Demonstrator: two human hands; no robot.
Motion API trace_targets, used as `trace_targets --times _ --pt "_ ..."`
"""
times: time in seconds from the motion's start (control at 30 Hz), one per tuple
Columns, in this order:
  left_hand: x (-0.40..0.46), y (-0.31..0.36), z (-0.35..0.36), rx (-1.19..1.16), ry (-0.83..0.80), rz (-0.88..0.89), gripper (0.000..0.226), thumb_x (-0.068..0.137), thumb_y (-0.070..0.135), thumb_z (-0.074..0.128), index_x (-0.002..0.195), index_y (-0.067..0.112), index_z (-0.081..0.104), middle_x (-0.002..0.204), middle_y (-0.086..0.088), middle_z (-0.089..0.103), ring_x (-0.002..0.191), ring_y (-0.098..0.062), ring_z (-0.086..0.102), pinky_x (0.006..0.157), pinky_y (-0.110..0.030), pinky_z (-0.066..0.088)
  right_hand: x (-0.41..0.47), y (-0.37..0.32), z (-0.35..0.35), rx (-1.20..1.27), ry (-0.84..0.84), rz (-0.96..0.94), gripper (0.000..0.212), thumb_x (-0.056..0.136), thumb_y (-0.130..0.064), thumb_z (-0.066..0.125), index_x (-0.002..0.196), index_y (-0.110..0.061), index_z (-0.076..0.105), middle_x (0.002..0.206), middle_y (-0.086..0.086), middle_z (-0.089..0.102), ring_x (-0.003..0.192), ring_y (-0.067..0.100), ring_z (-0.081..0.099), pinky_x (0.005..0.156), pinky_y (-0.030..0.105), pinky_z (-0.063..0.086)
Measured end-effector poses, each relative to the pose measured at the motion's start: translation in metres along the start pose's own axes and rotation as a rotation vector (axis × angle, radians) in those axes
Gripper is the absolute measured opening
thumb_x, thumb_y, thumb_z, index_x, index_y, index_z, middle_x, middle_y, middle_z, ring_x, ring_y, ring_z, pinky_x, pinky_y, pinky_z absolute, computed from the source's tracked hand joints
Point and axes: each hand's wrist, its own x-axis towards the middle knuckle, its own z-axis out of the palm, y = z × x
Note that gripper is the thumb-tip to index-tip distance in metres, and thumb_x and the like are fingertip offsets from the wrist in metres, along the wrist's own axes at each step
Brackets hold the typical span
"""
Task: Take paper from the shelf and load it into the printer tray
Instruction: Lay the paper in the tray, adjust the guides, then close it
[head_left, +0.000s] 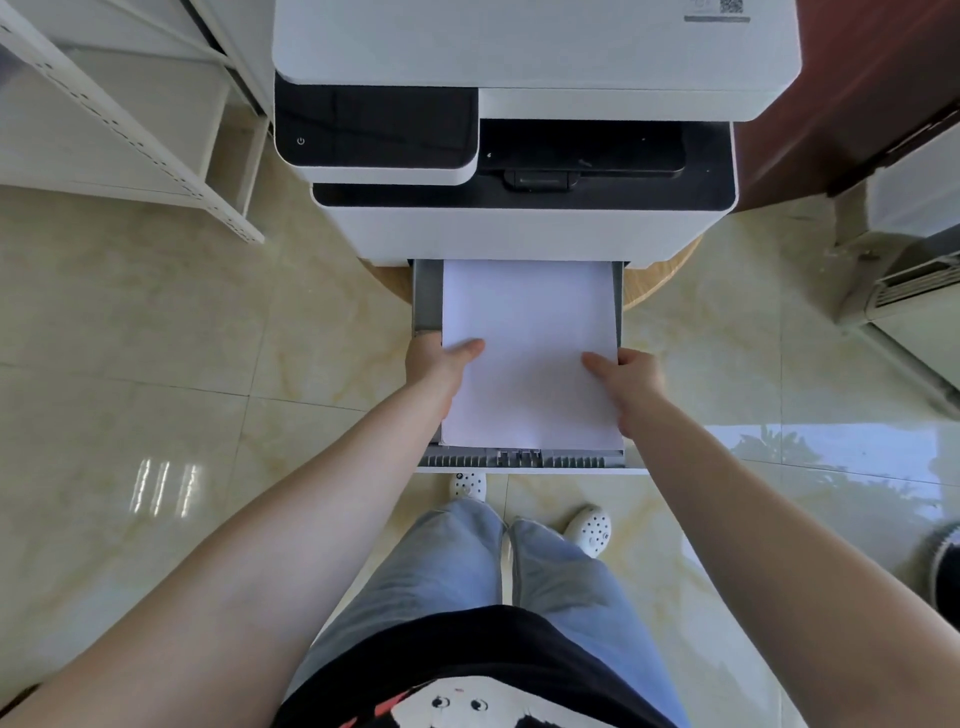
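A white and black printer (519, 228) stands in front of me, its grey paper tray (427, 296) pulled out toward me. A stack of white paper (530, 332) lies over the tray, its far end at the printer's slot. My left hand (439, 358) grips the stack's left edge, thumb on top and fingers hidden below. My right hand (631, 374) grips the right edge the same way. The tray's ribbed front rail (519, 460) shows just past the paper's near edge.
A white metal shelf (130, 130) stands at the left, close to the printer. The printer rests on a round wooden stand (660, 280). A white appliance (909, 270) sits at the right. My legs and white shoes are below the tray on a glossy tiled floor.
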Motion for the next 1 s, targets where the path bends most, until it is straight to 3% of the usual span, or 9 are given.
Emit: trace_targets --times 0.2,0.33,0.43,0.57,0.63,0.73,0.77,0.87,1.0 --pt "0.005 -0.005 0.000 0.000 0.027 -0.002 0.048 0.081 0.025 0.074 0.118 0.000 0.056 0.120 -0.012 0.063 0.092 -0.024 0.054 0.078 -0.030 0.039 0.001 0.002 0.009 -0.002 0.039 0.008 0.014 0.083 -0.012 0.069 0.072 -0.012 0.061 0.080 0.008 0.064 0.075 0.026 0.060 0.079 0.042 0.054" --pt "0.008 -0.008 -0.002 -0.018 0.041 -0.005 0.045 0.083 0.022 0.072 0.120 0.003 0.055 0.107 -0.005 0.055 0.092 -0.022 0.047 0.078 -0.029 0.037 -0.002 -0.001 0.014 0.008 0.025 -0.017 0.006 0.084 -0.012 0.068 0.087 -0.009 0.065 0.071 0.000 0.062 0.063 0.022 0.058 0.063 0.030 0.051" --pt "0.010 -0.009 -0.004 -0.013 0.020 0.011 0.029 0.083 0.021 0.072 0.098 0.017 0.047 0.095 0.000 0.051 0.087 -0.020 0.045 0.077 -0.029 0.035 -0.001 0.001 0.016 0.018 0.024 -0.012 0.008 0.084 -0.013 0.068 0.090 -0.009 0.066 0.072 0.001 0.063 0.067 0.024 0.059 0.067 0.032 0.052" --pt "0.012 -0.009 -0.003 0.055 0.028 0.039 0.031 0.081 0.025 0.073 0.102 0.008 0.058 0.097 -0.005 0.057 0.086 -0.024 0.053 0.074 -0.030 0.039 -0.001 0.003 0.016 0.032 0.053 0.008 0.005 0.085 -0.012 0.067 0.086 -0.010 0.064 0.071 0.000 0.062 0.065 0.022 0.058 0.067 0.031 0.051" --pt "0.012 -0.008 -0.001 0.105 0.059 0.064 0.027 0.080 0.026 0.074 0.091 0.008 0.057 0.092 -0.007 0.058 0.081 -0.025 0.054 0.070 -0.029 0.040 -0.001 0.002 0.016 0.038 0.062 0.009 0.004 0.085 -0.012 0.067 0.087 -0.010 0.063 0.070 -0.001 0.061 0.062 0.020 0.056 0.059 0.026 0.048" --pt "0.012 -0.010 0.000 0.158 0.099 0.108 0.034 0.081 0.026 0.073 0.069 0.011 0.045 0.072 -0.004 0.048 0.067 -0.023 0.044 0.058 -0.027 0.034 -0.001 0.003 0.015 0.047 0.055 0.016 0.004 0.085 -0.011 0.067 0.086 -0.010 0.063 0.070 0.000 0.061 0.063 0.020 0.056 0.061 0.028 0.049" --pt "0.011 -0.011 -0.002 0.197 0.101 0.140 0.034 0.080 0.027 0.073 0.070 0.009 0.046 0.073 -0.004 0.049 0.069 -0.024 0.044 0.058 -0.028 0.033 -0.001 0.003 0.015 0.046 0.053 0.017 0.004 0.085 -0.012 0.067 0.086 -0.010 0.063 0.071 -0.001 0.061 0.064 0.021 0.057 0.064 0.029 0.049" --pt "0.008 -0.018 -0.007 0.304 0.112 0.233 0.039 0.078 0.026 0.075 0.106 0.005 0.057 0.103 -0.008 0.064 0.092 -0.027 0.059 0.075 -0.031 0.044 0.000 0.004 0.014 0.000 0.045 -0.009 0.006 0.086 -0.016 0.066 0.087 -0.011 0.064 0.071 -0.001 0.062 0.070 0.024 0.058 0.064 0.028 0.048" --pt "-0.004 -0.028 -0.018 0.476 0.234 0.377 0.048 0.075 0.024 0.076 0.116 0.017 0.053 0.113 -0.001 0.061 0.095 -0.023 0.060 0.068 -0.031 0.041 -0.002 0.005 0.008 -0.197 0.056 -0.170 0.014 0.085 -0.021 0.066 0.089 -0.008 0.064 0.079 0.007 0.064 0.072 0.027 0.058 0.058 0.028 0.043"
